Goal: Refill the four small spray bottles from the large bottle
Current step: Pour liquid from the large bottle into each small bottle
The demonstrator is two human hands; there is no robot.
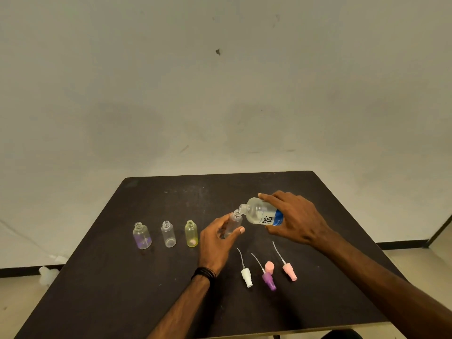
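My right hand [297, 217] grips the large clear bottle [260, 212] with a blue label, tipped to the left so its open neck meets the mouth of a small clear bottle [233, 222]. My left hand [217, 237] holds that small bottle a little above the dark table [122, 277]. Three more uncapped small bottles stand in a row to the left: a purple-tinted bottle [142, 236], a clear bottle [168, 234] and a yellow bottle [191, 233].
Several spray tops with dip tubes lie on the table in front of my hands: a white spray top [246, 276], a purple spray top [268, 280], a pink spray top [289, 271] and a pink cap [269, 266]. A pale wall rises behind the table.
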